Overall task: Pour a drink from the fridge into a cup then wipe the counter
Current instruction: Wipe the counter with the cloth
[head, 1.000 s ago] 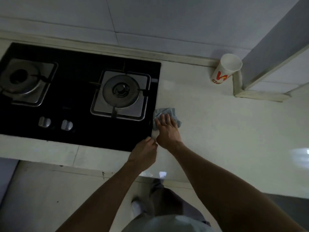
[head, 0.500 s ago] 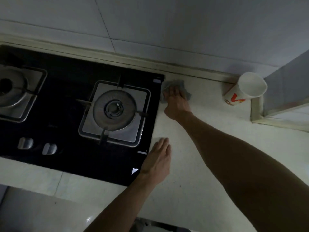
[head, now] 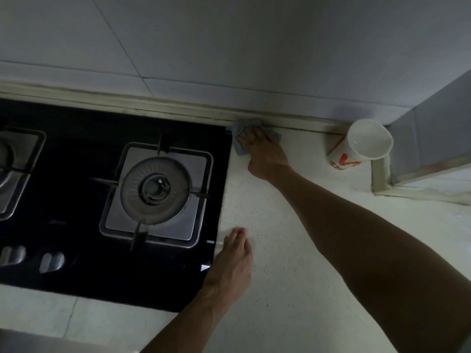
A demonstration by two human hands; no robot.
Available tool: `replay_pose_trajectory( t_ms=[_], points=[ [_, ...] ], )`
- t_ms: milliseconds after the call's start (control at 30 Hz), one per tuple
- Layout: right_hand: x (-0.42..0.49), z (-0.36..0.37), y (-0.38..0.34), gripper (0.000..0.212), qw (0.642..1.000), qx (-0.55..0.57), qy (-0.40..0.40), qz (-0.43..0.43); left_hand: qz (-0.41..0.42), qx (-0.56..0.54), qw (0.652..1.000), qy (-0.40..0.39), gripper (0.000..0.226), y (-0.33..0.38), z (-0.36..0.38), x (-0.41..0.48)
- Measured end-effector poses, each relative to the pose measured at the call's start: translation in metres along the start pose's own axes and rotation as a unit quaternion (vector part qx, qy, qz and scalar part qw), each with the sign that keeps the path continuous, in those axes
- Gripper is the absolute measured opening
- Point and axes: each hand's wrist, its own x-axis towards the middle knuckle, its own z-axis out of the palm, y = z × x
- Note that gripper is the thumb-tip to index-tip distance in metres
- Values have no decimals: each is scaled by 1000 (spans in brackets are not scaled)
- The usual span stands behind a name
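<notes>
The right hand (head: pixel 265 154) has pushed the cloth (head: pixel 248 123) further back along the counter (head: pixel 293 263). Half a second ago the cloth sat short of the wall strip (head: pixel 153 104); now its far edge meets the strip, at the back right corner of the black hob (head: pixel 63 189). The fingers lie flat and fairly straight on the cloth, pressing it down rather than gripping it, and they cover most of it. The left hand (head: pixel 232 261) stays where it was half a second ago, palm down on the counter with fingers straight and together, holding nothing, its edge along the hob's front right side. The paper cup (head: pixel 356 146) stands upright at the back of the counter, to the right of the cloth and apart from it, close against the grey corner pillar (head: pixel 433 128); whether it holds any drink I cannot tell. On the hob, the right burner (head: pixel 155 189) lies left of both hands, with two knobs (head: pixel 51 262) nearer the front.
</notes>
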Motion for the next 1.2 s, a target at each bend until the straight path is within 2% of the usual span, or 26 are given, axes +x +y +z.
replay_pose_trajectory(
  t_ms=[133, 300, 533, 600, 700, 800, 900, 967, 1100, 1200],
  points=[
    [-23, 4, 28, 76, 997, 6, 22, 73, 34, 19, 999, 6, 54, -8, -1, 4],
    [-53, 3, 58, 77, 980, -21, 26, 195, 33, 50, 998, 17, 63, -4, 3, -3],
    [-28, -2, 16, 77, 937, 45, 9, 345, 19, 32, 999, 5, 64, -6, 2, 0],
    [-26, 3, 0, 77, 950, 65, 8, 307, 7, 17, 1000, -1, 66, -5, 4, -1],
    [-31, 14, -29, 83, 980, 84, 14, 181, 1, 0, 1000, -9, 68, -2, 7, -3],
    [-41, 20, -42, 83, 994, 59, 23, 92, -11, -28, 999, -11, 66, -3, 1, -4],
    [-56, 22, -23, 80, 999, 7, 38, 24, -21, -89, 996, -11, 63, -6, -14, -4],
    [-71, 23, -6, 78, 998, -2, 49, 38, -4, -75, 997, -3, 61, -10, -16, -2],
    [-105, 26, 15, 86, 985, -15, 34, 170, 22, -11, 999, -34, 60, -11, -6, 2],
    [-113, 23, -1, 88, 964, -7, -4, 265, 12, -22, 999, -41, 62, -8, -8, -1]
  ],
)
